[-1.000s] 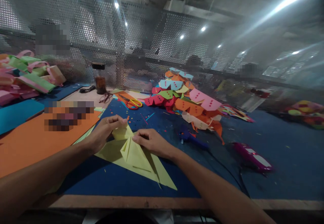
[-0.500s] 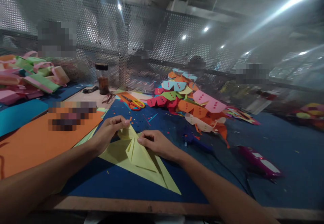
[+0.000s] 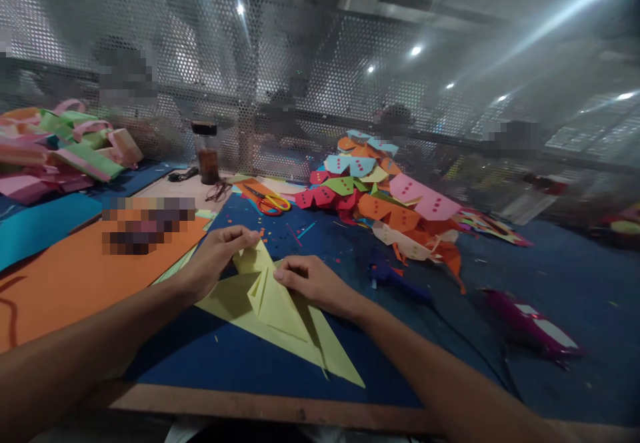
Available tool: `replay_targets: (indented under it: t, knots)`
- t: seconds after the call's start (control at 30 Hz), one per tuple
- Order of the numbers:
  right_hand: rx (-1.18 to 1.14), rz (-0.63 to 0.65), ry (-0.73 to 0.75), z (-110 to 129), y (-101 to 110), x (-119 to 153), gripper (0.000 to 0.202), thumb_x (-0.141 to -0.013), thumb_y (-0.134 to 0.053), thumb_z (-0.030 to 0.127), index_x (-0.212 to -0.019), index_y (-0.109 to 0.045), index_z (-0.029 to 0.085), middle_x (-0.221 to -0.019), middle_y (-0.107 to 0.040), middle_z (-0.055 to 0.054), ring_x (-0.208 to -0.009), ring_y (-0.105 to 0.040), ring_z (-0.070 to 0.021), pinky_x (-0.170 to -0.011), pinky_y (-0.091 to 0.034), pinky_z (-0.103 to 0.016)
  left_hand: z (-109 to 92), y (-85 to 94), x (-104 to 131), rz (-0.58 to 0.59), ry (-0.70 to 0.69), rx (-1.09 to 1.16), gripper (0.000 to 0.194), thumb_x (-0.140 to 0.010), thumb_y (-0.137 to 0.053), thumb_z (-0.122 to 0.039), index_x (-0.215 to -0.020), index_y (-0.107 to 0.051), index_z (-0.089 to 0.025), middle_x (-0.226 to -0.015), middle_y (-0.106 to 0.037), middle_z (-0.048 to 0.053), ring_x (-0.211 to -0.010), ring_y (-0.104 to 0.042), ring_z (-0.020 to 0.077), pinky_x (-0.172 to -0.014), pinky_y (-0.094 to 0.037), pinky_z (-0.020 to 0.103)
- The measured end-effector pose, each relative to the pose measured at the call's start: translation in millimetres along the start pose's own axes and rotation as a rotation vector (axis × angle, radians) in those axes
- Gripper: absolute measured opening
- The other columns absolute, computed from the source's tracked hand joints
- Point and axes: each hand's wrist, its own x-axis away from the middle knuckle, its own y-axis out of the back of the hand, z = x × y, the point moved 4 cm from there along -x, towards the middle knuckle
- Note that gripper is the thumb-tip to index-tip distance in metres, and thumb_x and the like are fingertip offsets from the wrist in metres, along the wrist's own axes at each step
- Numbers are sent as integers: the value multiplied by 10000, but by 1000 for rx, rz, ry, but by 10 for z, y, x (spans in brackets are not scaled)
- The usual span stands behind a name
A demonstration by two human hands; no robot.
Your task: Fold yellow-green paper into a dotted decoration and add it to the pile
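A sheet of yellow paper [image 3: 280,313], partly folded with creased flaps in its middle, lies on the blue table top in front of me. My left hand [image 3: 223,253] pinches its upper left edge and holds that part raised. My right hand [image 3: 313,283] grips a fold near the centre between thumb and fingers. The paper's long point reaches toward the table's front edge at the lower right. Parts of the folds are hidden behind my fingers.
Scissors [image 3: 273,201] lie beyond my hands, among paper scraps. A blue glue gun [image 3: 400,281] with a cord and a magenta device [image 3: 533,326] lie at right. Folded paper pieces [image 3: 395,213] are piled behind. Orange sheets [image 3: 75,283] and a jar [image 3: 207,156] are at left.
The whole view has shifted slightly, so table objects appear a little further right. Both hands keep their hold on the yellow paper, with barely any movement.
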Motion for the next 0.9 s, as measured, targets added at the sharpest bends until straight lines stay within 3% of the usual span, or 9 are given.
replay_targets:
  t: [0.2, 0.5, 0.67, 0.9]
  knots:
    - [-4, -42, 38, -34, -27, -22, 427, -886, -601, 594, -768, -582, 184, -651, -475, 40, -610, -416, -114, -572, -312, -250, 27, -16, -5, -12, 44, 38, 424, -619, -887, -508, -670, -625, -179, -630, -563, -47, -540, -497, 94, -511, -372, 209]
    - [22, -61, 40, -31, -3, -36, 411, -882, -600, 576, -771, -589, 181, -673, -466, 37, -628, -393, -117, -574, -295, -249, 18, -16, 2, 2, 18, 71, 405, -666, -867, -494, -642, -619, -174, -599, -575, -48, -523, -494, 88, -511, -361, 207]
    - [42, -79, 71, 11, 12, -37, 322, -903, -564, 470, -769, -587, 178, -699, -487, 28, -659, -407, -124, -605, -312, -252, 33, 4, -5, -15, 43, 128, 386, -673, -882, -459, -663, -618, -178, -607, -578, -58, -526, -505, 82, -505, -381, 195]
    - [43, -200, 91, 13, 51, -44, 304, -909, -558, 450, -762, -572, 184, -694, -484, 30, -662, -422, -129, -615, -326, -257, 36, -54, -6, 88, 92, 204, 339, -733, -847, -473, -830, -715, -177, -842, -729, 27, -732, -681, 164, -747, -560, 294]
